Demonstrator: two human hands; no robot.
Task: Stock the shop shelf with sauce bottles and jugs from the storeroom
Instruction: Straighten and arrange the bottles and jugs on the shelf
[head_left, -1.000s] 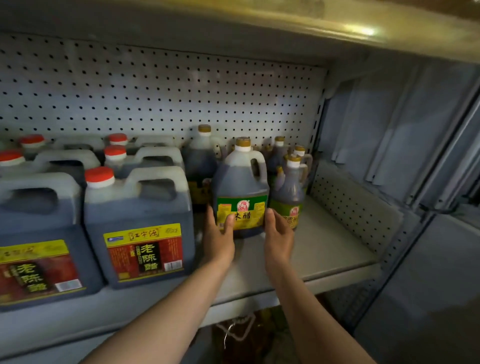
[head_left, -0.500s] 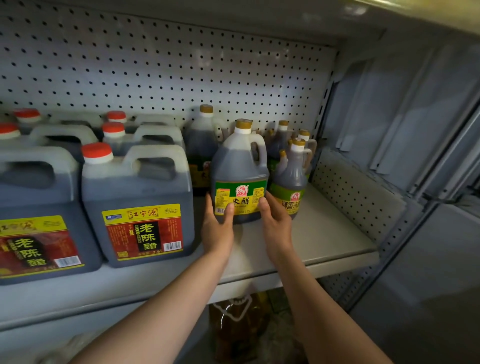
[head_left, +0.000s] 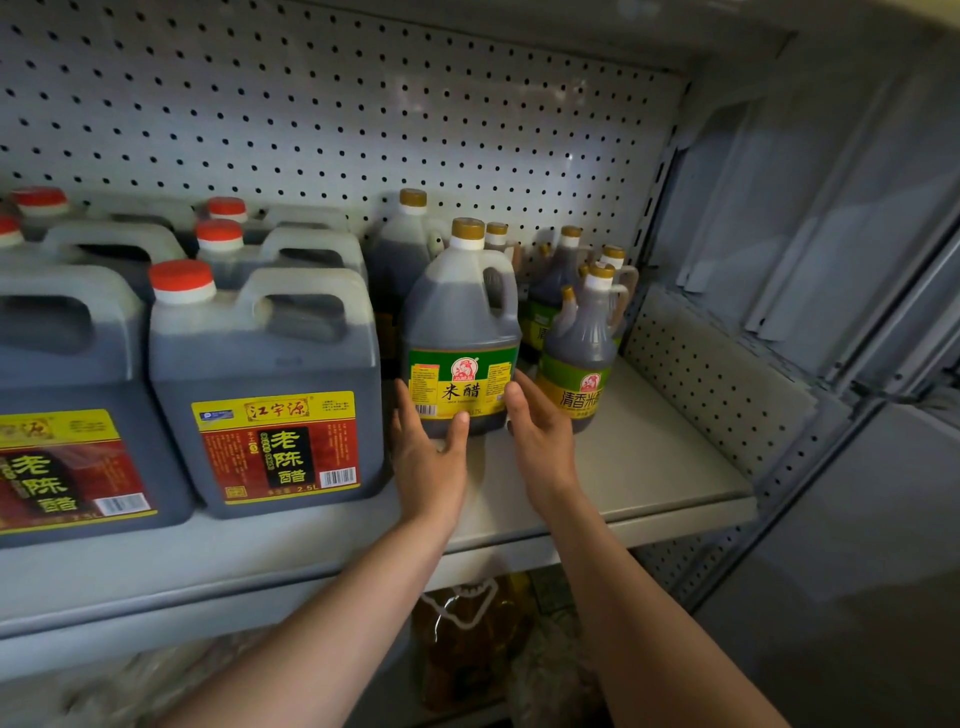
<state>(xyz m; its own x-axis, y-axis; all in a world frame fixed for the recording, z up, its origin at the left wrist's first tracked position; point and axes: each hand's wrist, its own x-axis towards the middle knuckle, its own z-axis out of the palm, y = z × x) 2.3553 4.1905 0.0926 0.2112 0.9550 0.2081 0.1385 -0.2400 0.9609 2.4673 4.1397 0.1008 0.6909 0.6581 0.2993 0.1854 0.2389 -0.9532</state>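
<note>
White pegboard (head_left: 363, 119) backs a grey metal shelf (head_left: 649, 467) stocked with dark vinegar. Near the shelf's middle stands an upright green-labelled jug (head_left: 462, 332) with a gold cap, its handle to the right. Left hand (head_left: 428, 457) presses its thumb on the jug's lower front and reaches straight fingers round the left side; right hand (head_left: 543, 436) lays nearly straight fingers against the right side. Just right stands a smaller bottle (head_left: 584, 353). At left sit large red-capped jugs (head_left: 265, 374) in rows.
</note>
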